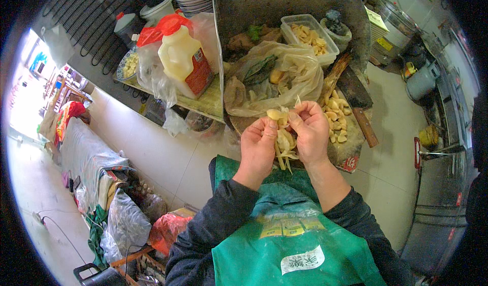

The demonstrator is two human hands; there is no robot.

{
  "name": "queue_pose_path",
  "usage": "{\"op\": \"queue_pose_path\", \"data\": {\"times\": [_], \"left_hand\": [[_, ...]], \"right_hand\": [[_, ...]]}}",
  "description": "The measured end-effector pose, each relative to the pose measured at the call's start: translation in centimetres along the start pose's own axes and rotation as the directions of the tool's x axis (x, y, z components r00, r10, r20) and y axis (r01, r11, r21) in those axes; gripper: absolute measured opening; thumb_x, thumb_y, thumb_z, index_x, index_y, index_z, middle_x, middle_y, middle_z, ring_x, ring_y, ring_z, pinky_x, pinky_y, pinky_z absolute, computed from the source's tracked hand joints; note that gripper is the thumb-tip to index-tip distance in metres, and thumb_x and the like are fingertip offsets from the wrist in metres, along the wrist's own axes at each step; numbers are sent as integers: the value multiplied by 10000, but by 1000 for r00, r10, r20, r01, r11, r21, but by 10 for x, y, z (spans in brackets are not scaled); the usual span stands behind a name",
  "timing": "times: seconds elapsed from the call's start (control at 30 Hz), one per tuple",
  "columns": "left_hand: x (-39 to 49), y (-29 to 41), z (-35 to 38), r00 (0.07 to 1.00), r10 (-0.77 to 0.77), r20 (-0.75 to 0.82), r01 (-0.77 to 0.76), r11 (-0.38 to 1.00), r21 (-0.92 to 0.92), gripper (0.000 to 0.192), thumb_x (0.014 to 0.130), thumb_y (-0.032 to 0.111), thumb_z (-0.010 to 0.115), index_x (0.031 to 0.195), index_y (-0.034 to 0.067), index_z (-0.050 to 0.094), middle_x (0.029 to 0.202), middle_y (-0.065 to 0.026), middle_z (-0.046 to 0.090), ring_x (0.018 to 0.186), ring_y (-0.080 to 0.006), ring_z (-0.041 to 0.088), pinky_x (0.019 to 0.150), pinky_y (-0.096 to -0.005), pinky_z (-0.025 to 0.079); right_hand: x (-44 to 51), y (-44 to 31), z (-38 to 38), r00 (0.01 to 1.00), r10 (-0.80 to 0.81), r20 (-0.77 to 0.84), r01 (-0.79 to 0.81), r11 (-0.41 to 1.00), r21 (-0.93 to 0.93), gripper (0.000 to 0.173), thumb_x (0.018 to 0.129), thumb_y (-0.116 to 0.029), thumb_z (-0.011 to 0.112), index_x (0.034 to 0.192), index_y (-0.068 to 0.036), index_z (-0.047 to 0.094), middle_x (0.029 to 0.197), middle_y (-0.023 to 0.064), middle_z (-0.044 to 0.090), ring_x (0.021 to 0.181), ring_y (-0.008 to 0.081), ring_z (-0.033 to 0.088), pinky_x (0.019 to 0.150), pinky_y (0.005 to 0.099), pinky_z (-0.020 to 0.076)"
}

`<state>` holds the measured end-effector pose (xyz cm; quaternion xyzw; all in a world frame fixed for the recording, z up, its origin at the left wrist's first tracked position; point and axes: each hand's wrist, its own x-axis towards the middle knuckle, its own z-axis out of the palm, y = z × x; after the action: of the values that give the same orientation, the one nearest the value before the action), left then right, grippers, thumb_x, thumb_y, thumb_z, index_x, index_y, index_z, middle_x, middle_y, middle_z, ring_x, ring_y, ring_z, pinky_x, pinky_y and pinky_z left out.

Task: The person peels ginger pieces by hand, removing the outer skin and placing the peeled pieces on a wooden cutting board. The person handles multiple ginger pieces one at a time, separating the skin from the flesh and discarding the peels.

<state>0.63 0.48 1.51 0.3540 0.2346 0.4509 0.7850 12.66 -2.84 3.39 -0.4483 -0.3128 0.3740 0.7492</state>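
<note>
Between thumb and fingers, my left hand (pixel 257 143) grips a pale garlic clove (pixel 275 114). My right hand (pixel 310 131) pinches papery garlic skin (pixel 298 102) close beside it. More loose skin and a stem (pixel 285 145) hang below the fingers; I cannot tell which hand holds them. A heap of peeled garlic cloves (pixel 335 120) lies just right of my right hand on the worn board (pixel 350 148). Beyond both hands spreads a crumpled clear plastic bag (pixel 305 66) with dark green and pale pieces inside.
A wooden-handled cleaver (pixel 364 126) lies right of the cloves, its handle over the board's edge. Behind the bag stands a plastic tub (pixel 329 58) of pale slices. To the left, a red-capped jug (pixel 177 59) and a patterned bowl (pixel 121 71) share a shelf.
</note>
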Motion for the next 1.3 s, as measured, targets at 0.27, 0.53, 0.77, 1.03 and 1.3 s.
{"op": "queue_pose_path", "data": {"times": [0.27, 0.53, 0.77, 1.03, 1.3], "left_hand": [[-2, 7, 7, 998, -14, -54, 18, 997, 70, 177, 989, 163, 652, 1060, 2, 660, 929, -8, 683, 777, -65, 599, 700, -230, 504], [-5, 11, 8, 998, -47, -27, 50, 994, 96, 150, 988, 147, 603, 1037, 8, 633, 908, -3, 667, 753, -70, 598, 683, -238, 504], [-6, 7, 13, 995, 90, -30, -79, 958, 275, 200, 969, 141, 675, 1099, -9, 648, 948, -17, 687, 805, -87, 622, 727, -248, 519], [-10, 11, 14, 999, 30, 19, -35, 928, 372, 135, 940, 116, 734, 993, 2, 687, 915, 10, 681, 823, -68, 604, 737, -241, 503], [-6, 7, 7, 994, 59, 95, -95, 897, 433, 112, 949, 103, 688, 977, -5, 680, 887, 23, 663, 786, -51, 566, 703, -229, 475]], "right_hand": [[-3, -14, -13, 967, -57, 249, 157, 902, -403, 195, 951, -133, 702, 1069, 19, 672, 935, 21, 680, 819, 91, 605, 745, 265, 513], [-2, -22, -13, 980, 145, 137, -114, 970, -214, 297, 1077, -291, 521, 981, -38, 643, 804, -21, 608, 683, 49, 515, 624, 215, 443], [4, -29, -21, 943, 175, 284, -81, 946, -314, 264, 1065, -278, 551, 992, -37, 633, 808, -16, 618, 711, 49, 536, 642, 227, 468], [2, -27, -26, 966, 157, 206, -73, 928, -366, 245, 1023, -255, 634, 968, -17, 651, 811, -18, 634, 744, 87, 575, 678, 253, 487], [2, -35, -32, 911, -134, 390, 339, 781, -524, 221, 969, -207, 686, 1008, 10, 710, 883, 107, 720, 786, 170, 671, 703, 307, 527]]}}
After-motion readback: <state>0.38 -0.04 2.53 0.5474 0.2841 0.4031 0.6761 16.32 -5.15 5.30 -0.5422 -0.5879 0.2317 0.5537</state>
